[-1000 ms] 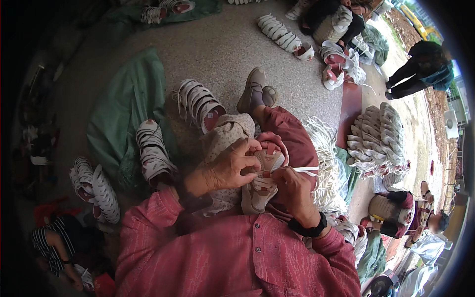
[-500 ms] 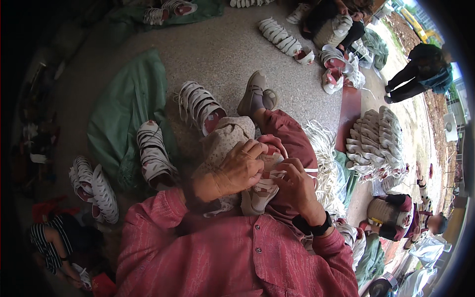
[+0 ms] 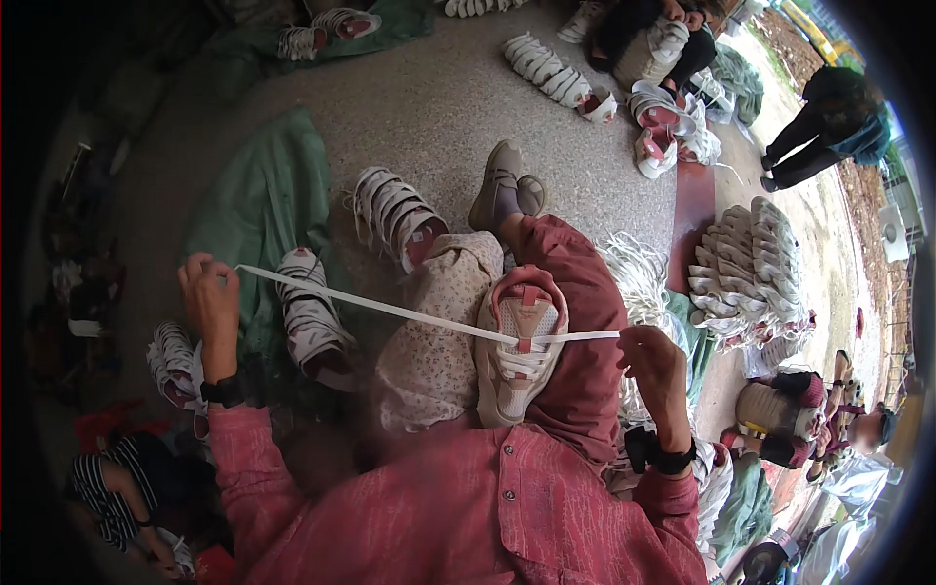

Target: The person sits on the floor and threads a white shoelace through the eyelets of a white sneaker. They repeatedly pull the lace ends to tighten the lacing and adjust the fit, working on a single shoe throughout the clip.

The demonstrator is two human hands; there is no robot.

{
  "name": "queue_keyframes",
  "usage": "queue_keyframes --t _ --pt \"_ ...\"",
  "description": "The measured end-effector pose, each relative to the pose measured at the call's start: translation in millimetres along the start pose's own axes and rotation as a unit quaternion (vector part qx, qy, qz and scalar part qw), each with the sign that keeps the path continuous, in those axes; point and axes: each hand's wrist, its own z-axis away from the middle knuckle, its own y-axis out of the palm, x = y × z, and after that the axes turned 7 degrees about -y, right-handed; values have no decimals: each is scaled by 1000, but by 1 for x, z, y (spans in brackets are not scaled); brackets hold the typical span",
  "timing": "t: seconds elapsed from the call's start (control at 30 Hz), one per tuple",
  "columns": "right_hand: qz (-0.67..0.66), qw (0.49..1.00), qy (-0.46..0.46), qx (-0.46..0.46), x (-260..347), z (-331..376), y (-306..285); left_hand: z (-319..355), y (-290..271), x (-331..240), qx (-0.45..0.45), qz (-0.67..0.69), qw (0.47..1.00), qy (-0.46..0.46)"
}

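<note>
A white and beige shoe with a dark red lining rests in my lap between my thighs, its toe toward me. A flat white shoelace runs through its upper part and stretches out to both sides. My left hand, held far out to the left, is closed on the longer end of the lace. Out to the right, my right hand pinches the shorter end beside my knee. The lace looks taut. A flower-patterned cloth covers my left thigh.
Rows of nested white shoes stand on the floor ahead and left, near a green cloth. A heap of loose white laces lies right of my leg. Beyond it rises a stack of shoes. Several people sit or stand around.
Both hands were together at the shoe. They have moved apart, left hand far left and right hand to the right, drawing the shoelace out between them; the shoe now shows fully.
</note>
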Motion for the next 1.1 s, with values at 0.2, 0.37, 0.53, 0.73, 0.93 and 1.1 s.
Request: queue_keyframes --t 0.2,0.37,0.53,0.73,0.93,1.1 --pt "-245 945 166 143 -19 11 27 62 36 -46 239 257 936 -39" --pt "-551 815 167 69 -42 1 58 92 7 -150 670 501 531 -133" --pt "-637 765 78 51 -56 -3 57 111 -20 -190 709 661 167 -181" --pt "-734 666 28 -129 -74 0 -12 109 24 -172 460 830 -23 -316" --pt "-728 643 -21 -237 -152 46 -92 100 60 -60 301 873 22 -383" --pt "-630 687 93 -349 -206 66 -98 127 70 -8 250 877 67 -404"
